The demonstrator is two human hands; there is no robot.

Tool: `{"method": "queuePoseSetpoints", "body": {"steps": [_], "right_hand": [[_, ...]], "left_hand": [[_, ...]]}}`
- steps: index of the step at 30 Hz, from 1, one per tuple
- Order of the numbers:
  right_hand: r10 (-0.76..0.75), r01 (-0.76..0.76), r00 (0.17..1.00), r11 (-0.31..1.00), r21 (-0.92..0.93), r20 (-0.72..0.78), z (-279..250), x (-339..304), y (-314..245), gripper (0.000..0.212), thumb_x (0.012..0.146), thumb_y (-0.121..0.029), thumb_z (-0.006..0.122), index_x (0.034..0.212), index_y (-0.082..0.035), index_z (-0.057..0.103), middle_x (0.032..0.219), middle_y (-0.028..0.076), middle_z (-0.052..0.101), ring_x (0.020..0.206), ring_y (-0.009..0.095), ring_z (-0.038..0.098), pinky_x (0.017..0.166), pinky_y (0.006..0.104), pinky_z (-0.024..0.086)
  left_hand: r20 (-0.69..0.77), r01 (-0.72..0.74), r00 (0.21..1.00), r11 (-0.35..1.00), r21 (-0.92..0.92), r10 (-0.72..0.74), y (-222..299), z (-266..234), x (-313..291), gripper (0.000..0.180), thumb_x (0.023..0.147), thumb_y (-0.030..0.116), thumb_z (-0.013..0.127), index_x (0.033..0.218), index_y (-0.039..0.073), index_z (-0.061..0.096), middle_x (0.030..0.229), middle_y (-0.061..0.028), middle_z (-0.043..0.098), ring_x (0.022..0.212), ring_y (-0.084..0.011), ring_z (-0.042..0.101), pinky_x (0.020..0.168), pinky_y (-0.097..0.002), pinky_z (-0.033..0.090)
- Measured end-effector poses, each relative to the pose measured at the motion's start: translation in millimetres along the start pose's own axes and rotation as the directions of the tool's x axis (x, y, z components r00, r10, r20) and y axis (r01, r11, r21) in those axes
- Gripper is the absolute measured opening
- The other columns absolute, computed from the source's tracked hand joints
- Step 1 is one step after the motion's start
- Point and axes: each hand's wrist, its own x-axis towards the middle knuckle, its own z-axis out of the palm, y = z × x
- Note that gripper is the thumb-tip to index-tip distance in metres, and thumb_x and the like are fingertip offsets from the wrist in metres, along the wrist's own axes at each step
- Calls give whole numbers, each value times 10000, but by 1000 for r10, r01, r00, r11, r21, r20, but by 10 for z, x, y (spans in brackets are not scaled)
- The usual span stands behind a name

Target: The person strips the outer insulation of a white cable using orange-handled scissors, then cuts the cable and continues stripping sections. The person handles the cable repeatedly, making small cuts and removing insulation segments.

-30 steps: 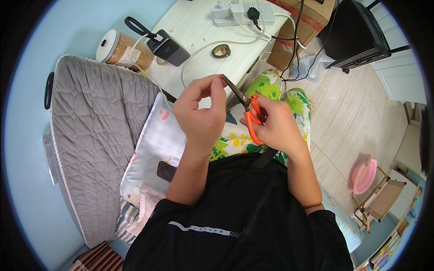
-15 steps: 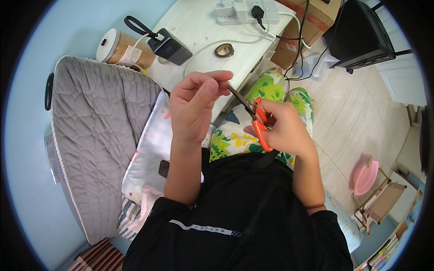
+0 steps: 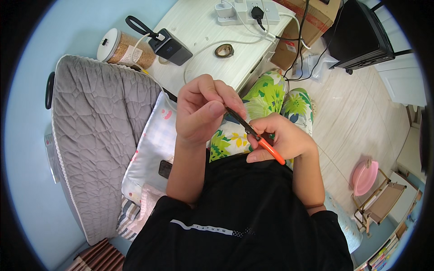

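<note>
In my right hand (image 3: 289, 140) is a pair of scissors with orange handles (image 3: 272, 151), my fingers wrapped through and around the grips. The dark blades look close together and point up and left, reaching my left hand's fingertips. My left hand (image 3: 199, 110) is raised with its thumb and fingers curled in a pinch by the blade tips. Whatever sits in that pinch is hidden or too small to make out. Both hands are over my lap, above green-and-yellow leaf-patterned cloth (image 3: 264, 92).
A white table (image 3: 203, 27) ahead bears a roll of tape (image 3: 224, 50), a black power bank (image 3: 174, 49), a lidded jar (image 3: 131, 49) and a power strip (image 3: 266, 12) with cables. A grey quilted pad (image 3: 95, 135) and a dark phone (image 3: 165, 169) lie left. A pink basin (image 3: 365, 177) stands right.
My left hand has come down and slightly right, its fingers curling closer. The scissors have turned, their handles lower and right, and their blades look nearer together.
</note>
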Motion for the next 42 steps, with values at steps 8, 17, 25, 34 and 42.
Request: {"method": "queuePoseSetpoints", "body": {"steps": [8, 17, 25, 34, 42], "right_hand": [[-22, 22, 1000, 999, 41, 17, 34, -8, 34, 324, 752, -103, 816, 736, -43, 498, 636, -63, 462, 599, 22, 396, 506, 212, 331], [43, -37, 993, 998, 51, -114, 16, -53, 50, 300, 739, -80, 813, 745, -51, 514, 649, -68, 477, 605, 15, 410, 522, 198, 338], [53, -54, 980, 999, 1, -193, 29, 6, 143, 328, 737, -98, 818, 702, -44, 496, 612, -58, 436, 581, 34, 383, 503, 213, 324], [112, -103, 965, 993, 49, -236, -51, 62, 139, 321, 744, -93, 811, 687, -43, 499, 599, -49, 430, 574, 41, 382, 502, 223, 334], [216, -243, 895, 970, -20, -391, -306, 222, 382, 325, 729, -126, 815, 685, -22, 510, 571, 1, 455, 535, 85, 416, 499, 259, 365]], "left_hand": [[-134, -95, 985, 987, 128, 112, 9, 29, -44, 124, 840, -13, 674, 852, 6, 553, 880, -191, 652, 751, -251, 660, 676, -355, 561], [-275, -98, 932, 894, 438, 237, 155, -51, -126, 190, 769, -100, 717, 820, -3, 562, 855, -163, 662, 708, -182, 652, 646, -283, 554], [-440, 154, 837, 632, 759, 324, 166, -93, 137, 112, 873, 38, 668, 951, -42, 659, 768, -72, 641, 661, -112, 582, 613, -238, 479], [-155, 173, 916, -17, 985, 369, 461, -780, 1250, 179, 808, 142, 750, 872, -17, 696, 661, -15, 636, 580, -61, 562, 554, -205, 463], [-6, 169, 918, -377, 911, 396, -1, -1171, 1275, 90, 814, 122, 703, 821, 33, 716, 734, -91, 681, 628, -191, 633, 597, -297, 493]]}}
